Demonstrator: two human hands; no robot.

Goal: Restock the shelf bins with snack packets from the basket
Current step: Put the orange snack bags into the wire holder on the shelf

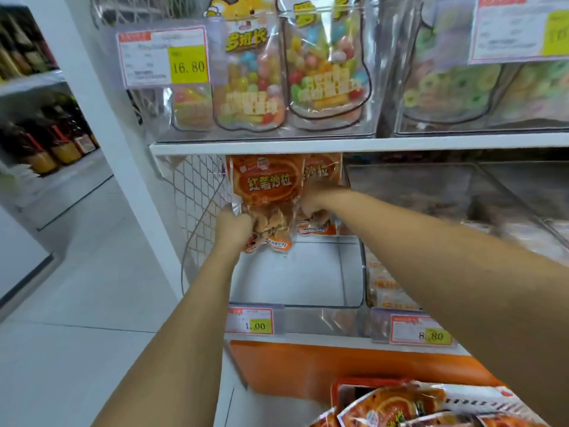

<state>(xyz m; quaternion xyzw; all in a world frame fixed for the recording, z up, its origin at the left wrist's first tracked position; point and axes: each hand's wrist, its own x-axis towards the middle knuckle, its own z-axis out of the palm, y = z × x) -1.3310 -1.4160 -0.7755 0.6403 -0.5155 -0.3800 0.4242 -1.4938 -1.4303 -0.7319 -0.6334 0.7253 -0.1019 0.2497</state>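
packets upright, long axis vertical, over the back of the clear plastic shelf bin (292, 278). your left hand (232, 224) grips the front orange snack packet (266, 186) low down; right hand (312, 200) clutches the second orange packet (323, 171) beside it. red basket (338, 386) lies below, nearer your right arm.

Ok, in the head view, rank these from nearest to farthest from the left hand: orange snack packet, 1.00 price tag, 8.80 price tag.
1. orange snack packet, gripped by the left hand.
2. 1.00 price tag, below, on the bin front.
3. 8.80 price tag, next bin to the right.
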